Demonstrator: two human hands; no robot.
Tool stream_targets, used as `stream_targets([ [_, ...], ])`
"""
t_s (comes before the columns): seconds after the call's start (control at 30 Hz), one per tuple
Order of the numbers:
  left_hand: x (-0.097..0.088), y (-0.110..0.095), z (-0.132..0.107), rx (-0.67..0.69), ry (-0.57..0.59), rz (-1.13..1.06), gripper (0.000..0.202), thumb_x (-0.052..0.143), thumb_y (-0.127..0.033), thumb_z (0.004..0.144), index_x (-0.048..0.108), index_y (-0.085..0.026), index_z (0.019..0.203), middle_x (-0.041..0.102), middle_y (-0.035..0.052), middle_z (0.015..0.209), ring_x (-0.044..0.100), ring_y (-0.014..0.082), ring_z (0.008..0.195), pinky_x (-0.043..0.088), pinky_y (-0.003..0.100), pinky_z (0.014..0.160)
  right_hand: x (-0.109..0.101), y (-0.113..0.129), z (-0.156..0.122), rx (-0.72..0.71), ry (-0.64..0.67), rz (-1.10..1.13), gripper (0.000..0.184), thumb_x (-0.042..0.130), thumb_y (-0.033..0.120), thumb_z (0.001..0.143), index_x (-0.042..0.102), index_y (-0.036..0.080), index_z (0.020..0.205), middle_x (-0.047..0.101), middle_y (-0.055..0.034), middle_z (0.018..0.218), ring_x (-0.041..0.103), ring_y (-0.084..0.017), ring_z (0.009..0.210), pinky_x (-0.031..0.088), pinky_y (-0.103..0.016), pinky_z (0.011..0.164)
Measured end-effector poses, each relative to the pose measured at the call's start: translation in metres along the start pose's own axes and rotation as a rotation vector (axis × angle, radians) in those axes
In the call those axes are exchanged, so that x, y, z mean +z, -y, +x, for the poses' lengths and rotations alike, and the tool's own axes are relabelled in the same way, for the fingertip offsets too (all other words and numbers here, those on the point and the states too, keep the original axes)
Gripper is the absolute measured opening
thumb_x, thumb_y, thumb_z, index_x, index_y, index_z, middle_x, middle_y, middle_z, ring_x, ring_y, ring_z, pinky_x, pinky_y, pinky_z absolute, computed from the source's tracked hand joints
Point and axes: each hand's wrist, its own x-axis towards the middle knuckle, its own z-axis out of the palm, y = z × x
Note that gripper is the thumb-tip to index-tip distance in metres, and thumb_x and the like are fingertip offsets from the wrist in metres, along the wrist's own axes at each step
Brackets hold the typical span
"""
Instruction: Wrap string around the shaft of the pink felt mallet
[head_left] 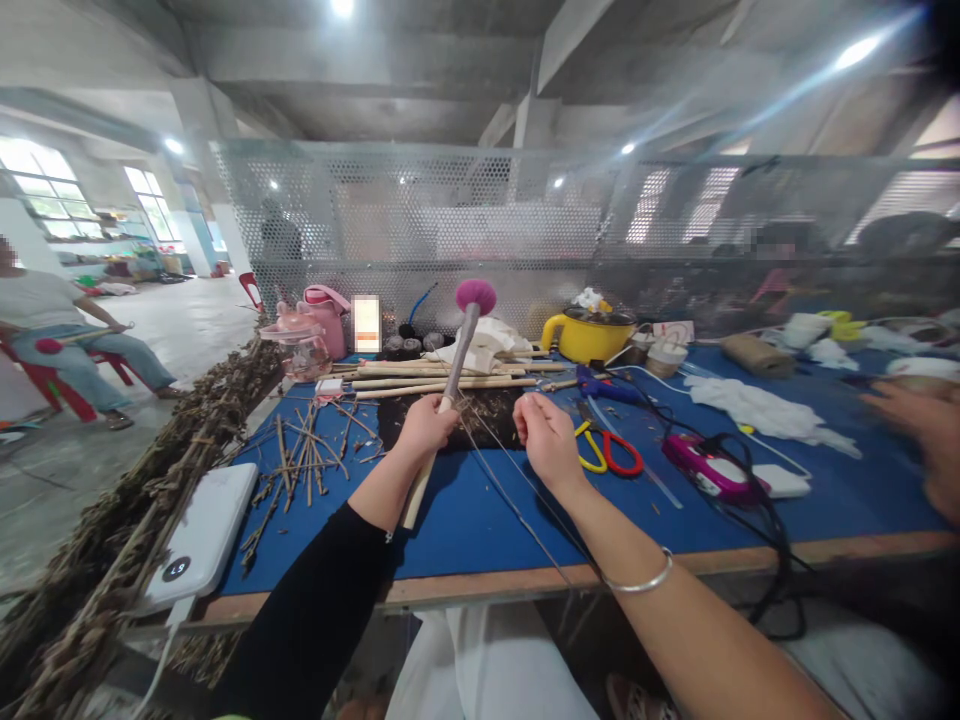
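Observation:
My left hand (424, 424) is closed around a wooden stick (450, 388) that stands tilted, its upper part wrapped grey and topped with a fuzzy pink ball (476, 296). My right hand (545, 437) is pinched on a thin thread or wire (517, 500) that runs from near the stick down toward me. Both hands hover over a blue table (480, 520). A dark pile of fibres (487, 412) lies just behind them. Yellow and red handled scissors (611, 455) rest right of my right hand.
Several wooden sticks (442, 378) and twigs (304, 460) lie on the table, along with a pink tool with black cable (705, 470), white cloth (757, 410), yellow pot (589, 335), pink jug (326, 315) and white power bank (202, 535). Another person's hand (926, 430) reaches in at right; a seated person (52, 330) is far left.

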Motion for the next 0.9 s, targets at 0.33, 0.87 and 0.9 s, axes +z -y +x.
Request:
stream_targets([
  [0.33,-0.008,-0.005,0.001,0.046,0.063,-0.064,0.009,0.050,-0.023,0.073,0.052,-0.015,0.067,0.033,-0.0080,0.042,0.028,0.0031,0.034,0.022,0.014,0.034,0.006,0.014,-0.028,0.599,0.508,0.475,0.029,0.061,0.043,0.071,0.049,0.018,0.079,0.033,0.0087,0.051,0.022,-0.003,0.038,0.016,-0.014,0.035],
  [0.87,-0.007,-0.008,-0.007,0.416,-0.003,0.476,0.013,0.054,-0.024,0.070,0.063,-0.015,0.070,0.054,-0.0008,0.055,0.044,0.0109,0.051,0.028,0.020,0.049,-0.127,-0.024,-0.088,0.163,-0.173,-0.495,0.033,0.063,0.043,0.065,0.062,0.021,0.090,0.063,-0.0100,0.091,0.058,-0.026,0.083,0.046,-0.035,0.067],
  [0.9,-0.006,-0.008,-0.007,0.435,-0.010,0.517,0.013,0.054,-0.023,0.071,0.063,-0.015,0.070,0.054,-0.0004,0.055,0.044,0.0112,0.051,0.027,0.020,0.050,-0.119,-0.017,-0.081,0.058,-0.235,-0.515,0.042,0.063,0.042,0.065,0.058,0.021,0.102,0.059,-0.0114,0.107,0.055,-0.027,0.096,0.045,-0.038,0.077],
])
